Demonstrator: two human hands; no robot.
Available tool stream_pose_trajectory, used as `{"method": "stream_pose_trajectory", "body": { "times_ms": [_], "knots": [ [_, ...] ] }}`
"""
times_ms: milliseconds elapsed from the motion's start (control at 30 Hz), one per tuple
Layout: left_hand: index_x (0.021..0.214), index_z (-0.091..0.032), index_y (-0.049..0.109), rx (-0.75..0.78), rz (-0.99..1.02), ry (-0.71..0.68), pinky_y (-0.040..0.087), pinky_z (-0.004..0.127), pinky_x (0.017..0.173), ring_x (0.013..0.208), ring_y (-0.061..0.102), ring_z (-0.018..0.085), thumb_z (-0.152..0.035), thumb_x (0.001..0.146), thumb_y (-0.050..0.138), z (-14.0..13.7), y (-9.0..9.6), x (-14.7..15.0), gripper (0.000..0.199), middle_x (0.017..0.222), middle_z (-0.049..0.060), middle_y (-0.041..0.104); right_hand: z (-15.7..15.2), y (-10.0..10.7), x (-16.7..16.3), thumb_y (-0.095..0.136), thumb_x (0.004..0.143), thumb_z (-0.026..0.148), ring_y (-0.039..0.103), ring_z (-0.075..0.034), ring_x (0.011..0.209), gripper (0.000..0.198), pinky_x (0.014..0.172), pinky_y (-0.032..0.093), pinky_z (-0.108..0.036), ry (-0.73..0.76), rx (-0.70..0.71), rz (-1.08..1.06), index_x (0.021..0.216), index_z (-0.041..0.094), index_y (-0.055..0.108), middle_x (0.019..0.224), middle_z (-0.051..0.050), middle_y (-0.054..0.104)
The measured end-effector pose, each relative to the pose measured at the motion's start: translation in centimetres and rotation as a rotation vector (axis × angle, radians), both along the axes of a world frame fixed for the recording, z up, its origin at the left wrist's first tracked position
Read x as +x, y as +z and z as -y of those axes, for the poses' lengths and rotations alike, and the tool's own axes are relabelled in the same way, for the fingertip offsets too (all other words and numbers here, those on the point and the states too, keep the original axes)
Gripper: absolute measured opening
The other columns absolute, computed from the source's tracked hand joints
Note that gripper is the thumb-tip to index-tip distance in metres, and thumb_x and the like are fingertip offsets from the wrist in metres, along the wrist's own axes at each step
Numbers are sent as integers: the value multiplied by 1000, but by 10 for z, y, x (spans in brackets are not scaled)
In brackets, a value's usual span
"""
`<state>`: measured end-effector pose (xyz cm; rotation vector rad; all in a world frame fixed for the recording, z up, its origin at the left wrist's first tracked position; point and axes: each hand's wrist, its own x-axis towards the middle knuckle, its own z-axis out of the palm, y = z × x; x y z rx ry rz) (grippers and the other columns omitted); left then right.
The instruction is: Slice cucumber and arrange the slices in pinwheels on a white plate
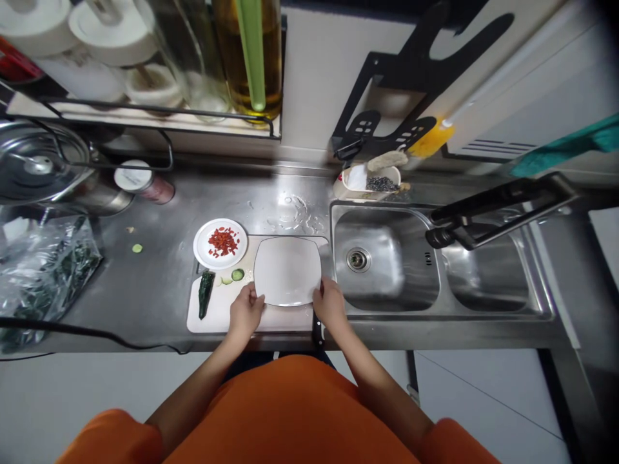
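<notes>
A square white plate [287, 270] with rounded corners is between my hands, above the right part of a white cutting board [193, 322]. My left hand [246, 309] grips its lower left corner, and my right hand [329, 301] grips the lower right one. On the board, left of my left hand, lie a dark green cucumber piece [206, 294] and a few cut slices [237, 274]. A round white plate [197, 248] with chopped red pieces [224, 241] overlaps the board's upper left corner. Beside my right hand a black knife handle [318, 330] sticks out at the board's edge.
To the right is a steel double sink [391, 290] with a black faucet [483, 212]. A small caddy [344, 188] stands behind it. At left are a plastic bag of greens [48, 283], a pot [97, 187] and a jar [145, 182]. A bottle rack [193, 116] hangs above.
</notes>
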<state>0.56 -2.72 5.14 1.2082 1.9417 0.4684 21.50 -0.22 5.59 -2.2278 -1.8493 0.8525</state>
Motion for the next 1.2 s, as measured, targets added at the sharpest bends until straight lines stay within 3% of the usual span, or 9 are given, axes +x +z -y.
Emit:
{"method": "stream_pose_trajectory", "body": {
  "times_ms": [167, 400, 833, 933, 1200],
  "knots": [
    [99, -21, 56, 1, 25, -1, 43, 27, 64, 61, 55, 15, -30, 75, 50, 9, -7, -4, 26, 68, -2, 57, 11, -5, -6, 38, 76, 10, 49, -19, 83, 29, 77, 36, -27, 20, 2, 39, 95, 11, 59, 84, -8, 58],
    [90, -22, 55, 6, 37, 4, 44, 26, 63, 62, 57, 15, -30, 76, 49, 14, -12, -7, 17, 69, -2, 58, 17, -15, -10, 38, 80, 8, 48, -20, 93, 34, 85, 35, -29, 21, -54, 110, 108, 8, 56, 97, -12, 58],
    [94, -19, 56, 30, 29, -86, 45, 26, 68, 67, 59, 15, -31, 79, 51, 15, -16, -13, 20, 73, 0, 61, 16, 4, -22, 40, 85, 11, 44, -27, 104, 40, 80, 36, -32, 48, -162, 284, 123, 8, 50, 108, -15, 54],
    [98, -18, 59, 93, -23, -116, 45, 28, 70, 69, 59, 16, -37, 80, 54, 13, -16, -26, 27, 77, 2, 62, 16, 5, -19, 40, 86, 13, 44, -27, 102, 40, 79, 37, -32, 59, -133, 310, 125, 10, 50, 107, -14, 54],
    [101, -13, 62, 267, -331, -29, 45, 33, 78, 79, 58, 22, -39, 81, 52, -19, -25, -64, 34, 87, 11, 63, 20, 10, -16, 44, 85, 13, 43, -25, 97, 37, 77, 37, -32, 108, -79, 286, 120, 14, 55, 105, -12, 54]
  ]
}}
